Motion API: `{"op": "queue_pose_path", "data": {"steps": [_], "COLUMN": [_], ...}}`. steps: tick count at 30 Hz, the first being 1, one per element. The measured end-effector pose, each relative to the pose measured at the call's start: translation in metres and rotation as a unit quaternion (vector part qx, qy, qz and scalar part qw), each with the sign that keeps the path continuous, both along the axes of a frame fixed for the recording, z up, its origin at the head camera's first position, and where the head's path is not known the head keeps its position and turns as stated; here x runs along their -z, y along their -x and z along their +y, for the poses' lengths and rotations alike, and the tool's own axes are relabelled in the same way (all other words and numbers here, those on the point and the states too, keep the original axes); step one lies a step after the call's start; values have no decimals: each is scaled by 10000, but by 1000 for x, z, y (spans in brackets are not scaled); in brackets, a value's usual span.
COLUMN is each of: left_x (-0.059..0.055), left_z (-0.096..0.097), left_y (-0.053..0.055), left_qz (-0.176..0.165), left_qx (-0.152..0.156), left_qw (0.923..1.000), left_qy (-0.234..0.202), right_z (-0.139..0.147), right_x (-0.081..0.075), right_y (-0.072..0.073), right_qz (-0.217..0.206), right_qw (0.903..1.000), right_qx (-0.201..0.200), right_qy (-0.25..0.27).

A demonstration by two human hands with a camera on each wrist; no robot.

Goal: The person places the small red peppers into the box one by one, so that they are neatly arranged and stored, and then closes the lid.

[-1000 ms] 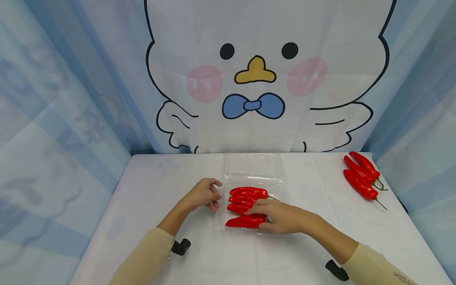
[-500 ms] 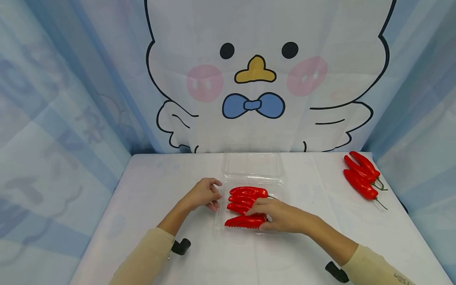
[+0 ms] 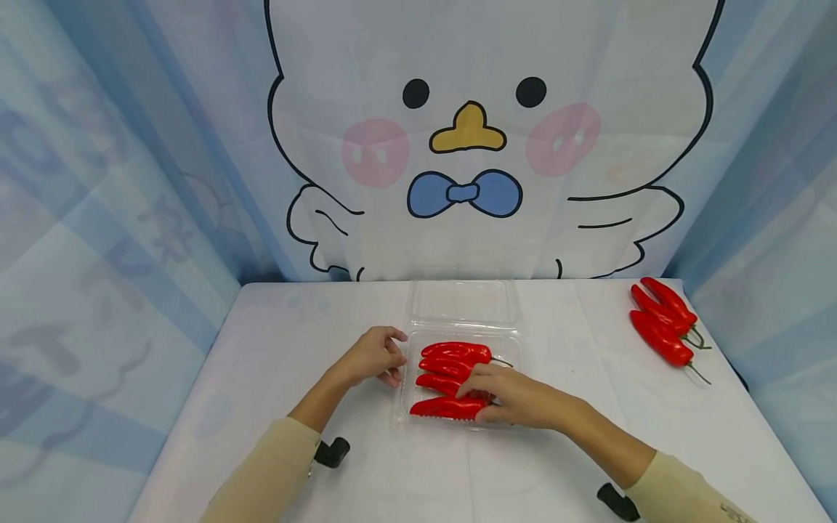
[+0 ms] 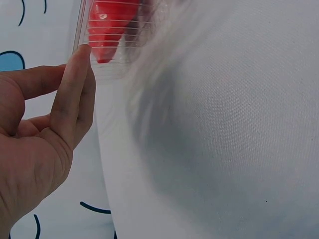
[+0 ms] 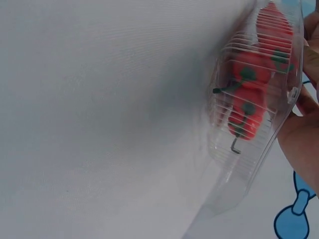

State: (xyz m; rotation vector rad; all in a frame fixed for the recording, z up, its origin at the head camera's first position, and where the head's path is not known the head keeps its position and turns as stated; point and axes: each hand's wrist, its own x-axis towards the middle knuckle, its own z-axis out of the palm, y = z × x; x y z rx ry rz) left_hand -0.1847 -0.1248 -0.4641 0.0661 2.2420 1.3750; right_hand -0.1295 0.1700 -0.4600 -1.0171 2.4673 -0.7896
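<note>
A clear plastic clamshell box (image 3: pixel 404 407) lies on the table with its lid (image 3: pixel 464 301) folded back. Several red chili peppers (image 3: pixel 454 352) lie side by side in it, stems to the right. My right hand (image 3: pixel 516 396) reaches over the box's right side and grips the stem end of the nearest chili pepper (image 3: pixel 445 407). In the right wrist view, green stems show through the ribbed wall, and most of the right hand's fingers are hidden. My left hand (image 3: pixel 373 356) rests at the box's left rim, fingertips touching the wall in the left wrist view, holding nothing.
Three more red chili peppers (image 3: pixel 662 338) lie at the table's back right corner. A white cloth covers the table (image 3: pixel 575 465). Behind it hangs a curtain (image 3: pixel 471 247) with a cartoon bird, and blue curtains (image 3: pixel 98 254) flank both sides.
The nearest chili pepper has shifted slightly to the left and away from me in the box. My right fingers have moved a little with it. The left hand stays put.
</note>
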Motion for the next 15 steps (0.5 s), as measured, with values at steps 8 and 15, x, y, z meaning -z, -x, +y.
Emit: {"op": "queue_pose_path", "data": {"steps": [8, 15], "left_x": [-1, 0], "left_z": [0, 0], "left_y": [0, -1], "left_qz": [13, 4], "left_qx": [15, 37], "left_qw": [10000, 10000], "left_qy": [34, 33], "right_z": [2, 3], "right_x": [3, 3], "right_y": [0, 0], "right_qz": [-1, 9], "right_qw": [10000, 10000], "right_qx": [-9, -48], "right_qy": [59, 41]}}
